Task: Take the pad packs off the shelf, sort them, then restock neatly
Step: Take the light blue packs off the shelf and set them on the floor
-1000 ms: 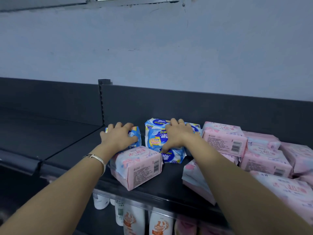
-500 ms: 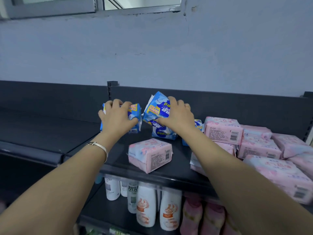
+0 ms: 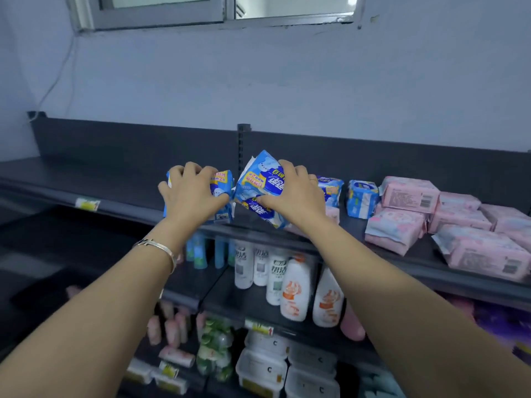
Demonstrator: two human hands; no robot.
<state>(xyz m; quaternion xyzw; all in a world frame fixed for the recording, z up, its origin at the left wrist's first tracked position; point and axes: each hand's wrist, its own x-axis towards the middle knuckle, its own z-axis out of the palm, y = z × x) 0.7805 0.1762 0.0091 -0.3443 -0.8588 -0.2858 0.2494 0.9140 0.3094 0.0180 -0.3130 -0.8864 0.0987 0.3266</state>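
The left hand (image 3: 195, 193) is curled over a blue pad pack (image 3: 221, 182), fingers wrapped over its top and thumb pressed against its near side, holding it upright at the front edge of the top shelf (image 3: 86, 173), close to where the slotted upright post (image 3: 243, 145) rises from the shelf's back panel. Whether the pack's underside touches the shelf cannot be told. A silver bracelet (image 3: 161, 248) sits on that wrist. The right hand (image 3: 290, 193) grips a bundle of blue packs (image 3: 263, 179) just beside the left one: the upper pack is tilted with one corner pointing up, a second lies under the thumb, and the two hands' packs nearly meet between them. Behind the right hand, toward the back of the shelf, another blue pack (image 3: 330, 188) stands partly hidden, and one more blue pack (image 3: 362, 198) stands on edge just to its right. The right end of the shelf carries the pink pad packs (image 3: 409, 192), loosely piled, some stacked two high along the back and others lying flat out to the front edge (image 3: 485, 254). A yellow price tag (image 3: 87, 203) is fixed to the front lip near the shelf's left end. On the shelf below stand white bottles (image 3: 296, 291) with orange labels and, left of them, some blue bottles (image 3: 201, 251). Above the wall runs a grey window frame (image 3: 224, 12).
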